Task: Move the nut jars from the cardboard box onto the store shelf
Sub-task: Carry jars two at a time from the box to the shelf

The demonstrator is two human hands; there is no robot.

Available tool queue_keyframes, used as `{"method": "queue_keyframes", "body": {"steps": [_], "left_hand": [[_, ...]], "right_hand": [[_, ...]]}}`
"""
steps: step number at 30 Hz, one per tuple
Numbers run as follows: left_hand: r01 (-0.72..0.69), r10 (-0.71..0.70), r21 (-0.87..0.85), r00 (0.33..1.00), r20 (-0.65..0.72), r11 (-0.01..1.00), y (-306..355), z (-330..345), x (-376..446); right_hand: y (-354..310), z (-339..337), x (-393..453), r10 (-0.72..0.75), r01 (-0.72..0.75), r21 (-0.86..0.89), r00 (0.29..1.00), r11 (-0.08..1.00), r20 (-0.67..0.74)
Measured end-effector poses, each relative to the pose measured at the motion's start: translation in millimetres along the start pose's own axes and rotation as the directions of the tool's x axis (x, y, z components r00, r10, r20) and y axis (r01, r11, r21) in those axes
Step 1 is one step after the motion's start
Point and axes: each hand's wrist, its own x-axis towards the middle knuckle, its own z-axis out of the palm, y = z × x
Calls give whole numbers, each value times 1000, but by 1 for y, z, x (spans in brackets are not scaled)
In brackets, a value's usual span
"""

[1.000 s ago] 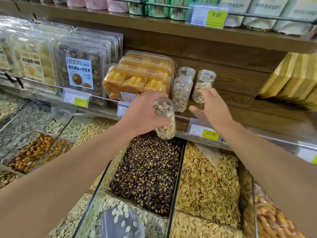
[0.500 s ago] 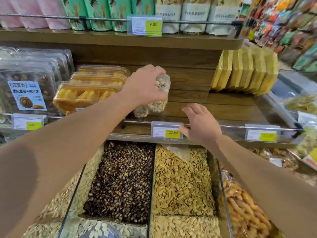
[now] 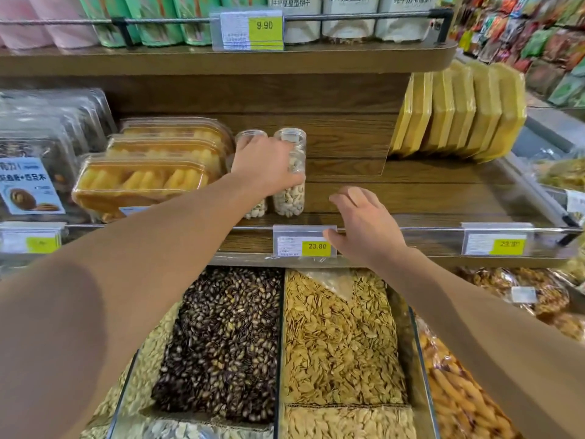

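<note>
At far left I see clear plastic trays of pastries [image 3: 47, 160] on the wooden store shelf [image 3: 427, 198], then clear clamshell boxes of yellow biscuits [image 3: 152, 172]. Just right of those, my left hand [image 3: 266, 166] is wrapped around a clear plastic jar of pistachios [image 3: 289, 199] standing upright on the shelf; fingers curl over its front. More clear nut jars [image 3: 250, 136] stand touching it behind and to its left. Below, a yellow price tag reading 23.80 [image 3: 316, 246] hangs on the shelf rail. My right hand [image 3: 364, 226] hovers over the rail, fingers loosely spread, holding nothing. Farther right, flat yellow packets [image 3: 459, 109] lean in a row. The cardboard box is out of view.
</note>
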Motion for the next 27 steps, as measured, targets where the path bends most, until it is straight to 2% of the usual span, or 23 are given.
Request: {"method": "queue_keyframes", "body": {"steps": [7, 11, 14, 17, 22, 27], "left_hand": [[-36, 38, -83, 999, 28, 996, -7, -1, -5], [-26, 24, -223, 1000, -13, 975, -1, -17, -29], [-91, 63, -276, 992, -110, 957, 7, -30, -69], [-142, 103, -305, 985, -141, 942, 15, -35, -120], [-218, 190, -364, 976, -111, 906, 23, -25, -205], [-320, 331, -429, 942, -50, 845, 30, 5, -292]], "right_hand": [[-5, -7, -2, 8, -7, 15, 1000, 1000, -8], [-13, -21, -10, 17, -16, 36, 1000, 999, -23], [-20, -35, -26, 26, -25, 33, 999, 999, -21], [-30, -49, -52, 40, -39, 31, 999, 999, -32], [-61, -60, -122, 105, -105, 3, 994, 995, -5], [-111, -42, -219, 268, -259, -88, 956, 962, 121]]}}
